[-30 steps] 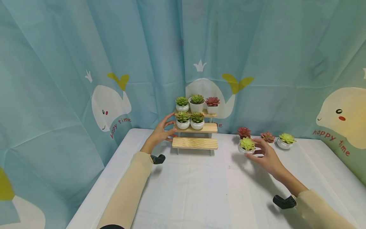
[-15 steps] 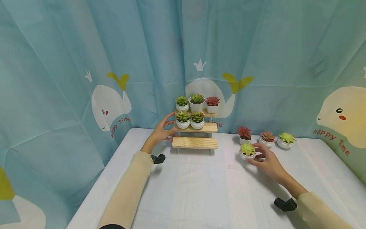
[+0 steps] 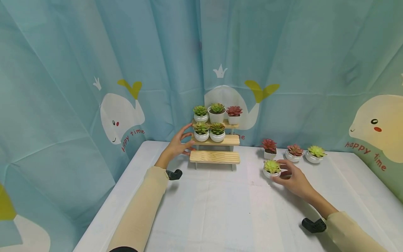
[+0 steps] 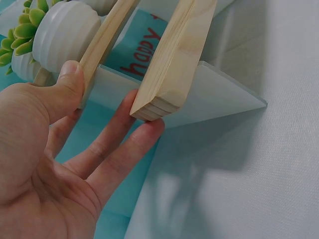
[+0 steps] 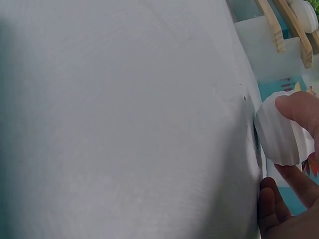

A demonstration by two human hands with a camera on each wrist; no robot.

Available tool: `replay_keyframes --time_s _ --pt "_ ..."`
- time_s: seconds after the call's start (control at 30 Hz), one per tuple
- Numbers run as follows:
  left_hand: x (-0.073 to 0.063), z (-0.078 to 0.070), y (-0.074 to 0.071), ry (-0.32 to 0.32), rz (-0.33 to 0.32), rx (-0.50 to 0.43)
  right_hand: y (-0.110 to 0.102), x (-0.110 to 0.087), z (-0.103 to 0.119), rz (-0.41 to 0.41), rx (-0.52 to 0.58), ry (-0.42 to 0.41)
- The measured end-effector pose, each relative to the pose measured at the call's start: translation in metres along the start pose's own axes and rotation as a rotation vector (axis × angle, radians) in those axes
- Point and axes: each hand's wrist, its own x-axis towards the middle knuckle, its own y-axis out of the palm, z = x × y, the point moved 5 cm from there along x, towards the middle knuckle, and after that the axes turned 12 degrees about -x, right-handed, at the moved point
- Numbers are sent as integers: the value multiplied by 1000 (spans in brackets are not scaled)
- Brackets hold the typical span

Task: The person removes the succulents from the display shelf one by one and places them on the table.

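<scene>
In the head view my left hand is at the left end of a three-tier wooden plant stand. The left wrist view shows its thumb on the middle shelf and two fingertips against the end of the lowest shelf. My right hand holds a potted succulent, yellow-green in a round white pot, between thumb and fingers. The pot sits at or just above the table. In the right wrist view the thumb lies on the white pot; its leaves are mostly hidden.
Three plants fill the top tier, including a red succulent; two green ones, such as this succulent, stand on the middle tier. Behind my right hand are a square-potted red succulent, a pink succulent and a yellow-green succulent. A curtain hangs behind.
My right hand has lowered the yellow-green succulent slightly, toward the front, uncovering the red and pink succulents behind it. My left hand stays at the stand.
</scene>
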Motion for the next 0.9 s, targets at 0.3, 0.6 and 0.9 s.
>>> replay_keyframes --time_s 0.3,0.6,0.9 --pt "-1 -2 1 -10 0 -10 1 2 -3 8 8 -8" --pt "1 1 -1 -11 -6 -7 1 1 -6 41 34 -3" --pt "-1 -1 1 -21 -6 -23 2 0 -7 53 42 -3"
